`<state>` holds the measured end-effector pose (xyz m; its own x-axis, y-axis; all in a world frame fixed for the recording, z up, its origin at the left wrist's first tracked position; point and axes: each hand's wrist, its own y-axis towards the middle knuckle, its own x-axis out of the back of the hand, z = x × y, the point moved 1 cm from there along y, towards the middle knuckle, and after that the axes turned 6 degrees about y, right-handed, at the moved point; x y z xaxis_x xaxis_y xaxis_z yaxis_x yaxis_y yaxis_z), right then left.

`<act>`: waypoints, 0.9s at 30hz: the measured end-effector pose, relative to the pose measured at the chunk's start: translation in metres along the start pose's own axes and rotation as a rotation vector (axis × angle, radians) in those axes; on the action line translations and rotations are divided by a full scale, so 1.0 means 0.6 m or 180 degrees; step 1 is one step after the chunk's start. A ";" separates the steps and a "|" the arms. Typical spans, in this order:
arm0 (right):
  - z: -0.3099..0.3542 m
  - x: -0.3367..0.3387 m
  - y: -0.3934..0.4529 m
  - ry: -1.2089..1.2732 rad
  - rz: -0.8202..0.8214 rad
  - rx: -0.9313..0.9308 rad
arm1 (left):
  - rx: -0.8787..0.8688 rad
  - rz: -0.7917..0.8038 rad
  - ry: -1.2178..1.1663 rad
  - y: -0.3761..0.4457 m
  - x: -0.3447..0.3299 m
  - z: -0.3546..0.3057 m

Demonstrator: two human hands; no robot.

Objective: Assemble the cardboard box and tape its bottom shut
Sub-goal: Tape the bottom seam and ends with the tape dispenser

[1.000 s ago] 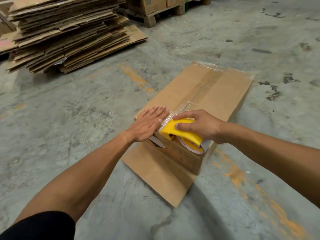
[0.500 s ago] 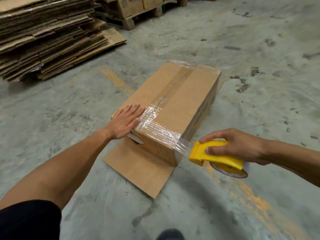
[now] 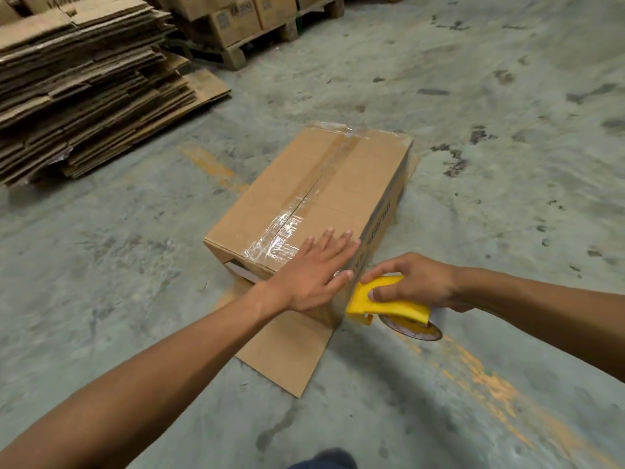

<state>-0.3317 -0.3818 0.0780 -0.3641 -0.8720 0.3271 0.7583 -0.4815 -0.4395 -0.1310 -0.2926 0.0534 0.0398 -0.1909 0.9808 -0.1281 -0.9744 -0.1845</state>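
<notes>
Hands worked the near end of the cardboard box [image 3: 324, 184], which stood bottom-up on the concrete floor [image 3: 473, 96]. Landmark for all notes: the box.

Left of the box, far side: stack of flattened cartons [image 3: 84, 89] on the floor. Beyond it, a pallet [image 3: 257, 42] carrying packed boxes.

Left hand [image 3: 314, 272]: flat and spread, grasping nothing, palm pressed on the box's near right corner, fingers reaching toward the right edge. It lay over the tail of the clear tape [image 3: 304, 204], which ran the length of the centre seam and wrinkled near the near edge.

One loose flap [image 3: 287, 346] lay flat on the floor under the near end of the box, toward the person.

Right hand [image 3: 416, 286]: clenched around the yellow tape dispenser [image 3: 382, 306], just off the box's near right corner, low beside the end wall. Thumb tip nearly touched the left hand. Whether tape joined dispenser to box could not be seen.

Judgement: seam strip looked laid; step in hand was fixing and cutting the tail over the near edge. To do it well: keep the left palm bearing down so the box cannot slide, carry the tail down the end wall, tilt the dispenser so its blade bites, then rub out the wrinkles. The box sat directly under the left hand and just left of the right hand.
</notes>
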 end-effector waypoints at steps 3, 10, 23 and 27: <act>-0.003 0.000 0.006 0.0124 0.0085 -0.0054 | -0.0042 -0.0027 0.0159 0.007 -0.017 0.005; 0.007 0.005 0.040 0.0492 0.0262 -0.0596 | -0.0106 -0.0305 0.0492 0.002 -0.041 0.011; -0.085 -0.025 0.073 -0.0643 0.1119 -0.1501 | 0.0515 -0.0187 0.0382 0.015 -0.045 -0.008; -0.059 -0.027 0.075 -0.0551 0.1275 -0.1422 | 0.0638 -0.0194 0.0382 0.008 -0.049 -0.012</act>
<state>-0.3109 -0.3926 0.0233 0.0232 -0.9836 0.1788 0.5048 -0.1428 -0.8514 -0.1397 -0.2906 0.0243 -0.0782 -0.1274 0.9888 0.0705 -0.9900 -0.1220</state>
